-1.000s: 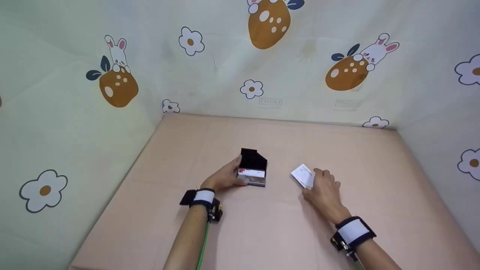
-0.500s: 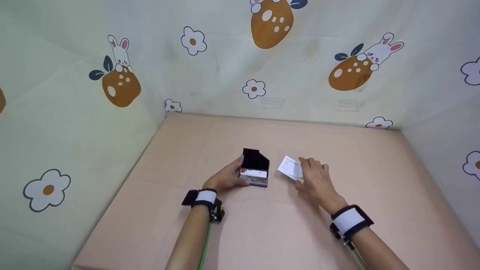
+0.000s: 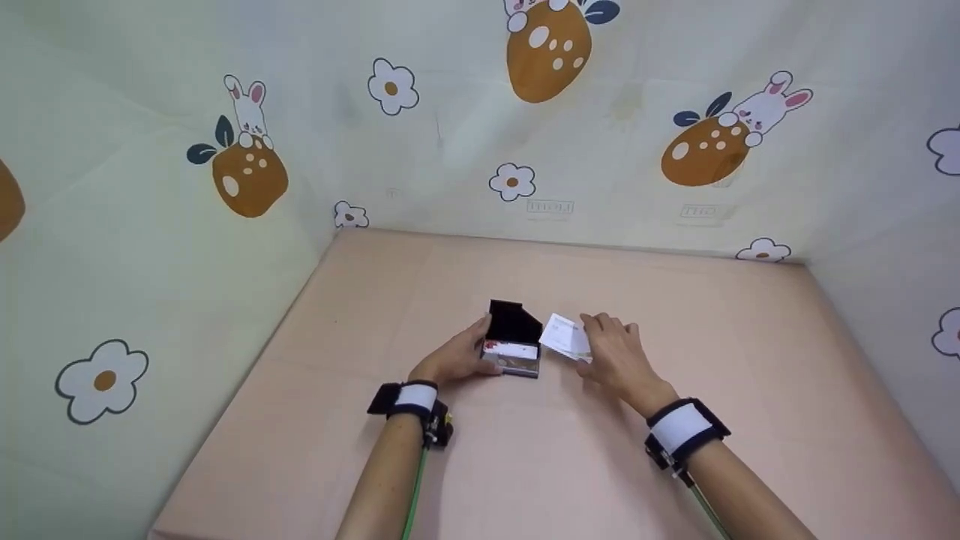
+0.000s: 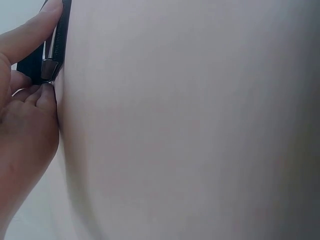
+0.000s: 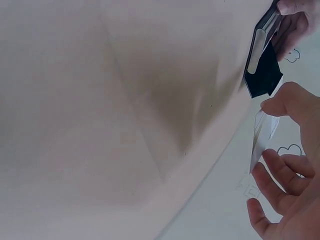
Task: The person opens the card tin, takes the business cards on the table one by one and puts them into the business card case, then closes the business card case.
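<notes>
My left hand (image 3: 457,356) grips the left side of a small black card case (image 3: 513,322), thumb at its near edge. Its lid stands open, and cards (image 3: 511,349) with a red print show inside. In the left wrist view, thumb and fingers clasp the dark case (image 4: 59,35) from two sides. My right hand (image 3: 619,360) pinches a few white business cards (image 3: 564,337) just right of the case. From the right wrist, the thumb and fingers hold the slightly fanned cards (image 5: 260,137) close to the case's lid; whether they touch cannot be told.
A pale pink cloth covers the table (image 3: 420,277). Behind and beside it hang light curtains (image 3: 450,135) printed with flowers, rabbits and orange fruit. Each wrist wears a strapped camera, and a green cable (image 3: 414,487) runs along the left forearm.
My right hand has carried the white cards leftward from well right of the case to right beside it. The left hand keeps its grip on the case. The head view has shifted slightly.
</notes>
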`<state>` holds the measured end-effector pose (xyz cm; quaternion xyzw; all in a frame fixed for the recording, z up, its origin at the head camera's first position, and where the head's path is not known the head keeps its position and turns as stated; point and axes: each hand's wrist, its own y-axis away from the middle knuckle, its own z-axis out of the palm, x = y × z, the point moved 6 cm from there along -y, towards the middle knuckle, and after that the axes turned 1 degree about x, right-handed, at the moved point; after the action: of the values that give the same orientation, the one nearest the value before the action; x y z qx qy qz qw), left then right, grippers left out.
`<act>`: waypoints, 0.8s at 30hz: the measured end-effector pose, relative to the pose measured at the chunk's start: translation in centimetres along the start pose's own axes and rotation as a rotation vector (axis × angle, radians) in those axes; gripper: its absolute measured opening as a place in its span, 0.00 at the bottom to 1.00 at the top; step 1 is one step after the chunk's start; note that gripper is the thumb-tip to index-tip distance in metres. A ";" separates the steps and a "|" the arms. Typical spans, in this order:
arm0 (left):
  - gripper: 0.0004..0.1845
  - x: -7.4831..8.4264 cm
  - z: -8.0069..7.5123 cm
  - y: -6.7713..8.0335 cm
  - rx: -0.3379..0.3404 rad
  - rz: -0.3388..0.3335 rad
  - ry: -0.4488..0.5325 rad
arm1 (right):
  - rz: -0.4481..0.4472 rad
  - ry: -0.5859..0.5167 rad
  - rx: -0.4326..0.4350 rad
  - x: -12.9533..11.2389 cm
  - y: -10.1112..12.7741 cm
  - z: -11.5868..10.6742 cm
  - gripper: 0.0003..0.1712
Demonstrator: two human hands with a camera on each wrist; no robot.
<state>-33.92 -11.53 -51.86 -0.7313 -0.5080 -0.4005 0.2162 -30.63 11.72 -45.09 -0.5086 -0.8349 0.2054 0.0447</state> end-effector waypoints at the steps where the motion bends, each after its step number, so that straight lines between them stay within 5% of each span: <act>1: 0.54 0.0 0.0 0.0 0.001 -0.002 0.008 | 0.003 -0.005 -0.010 -0.1 -0.2 0.1 0.44; 10: 0.53 -0.1 0.2 0.2 0.002 -0.031 0.021 | -0.002 -0.035 -0.111 -0.5 -1.2 1.2 0.45; 24: 0.55 -0.1 0.0 -0.1 0.002 0.025 0.035 | -0.083 -0.067 -0.193 -2.1 -3.2 2.2 0.44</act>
<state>-33.98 -11.54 -51.92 -0.7304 -0.4953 -0.4099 0.2306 -32.90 7.99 -45.60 -0.4682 -0.8723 0.1387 -0.0241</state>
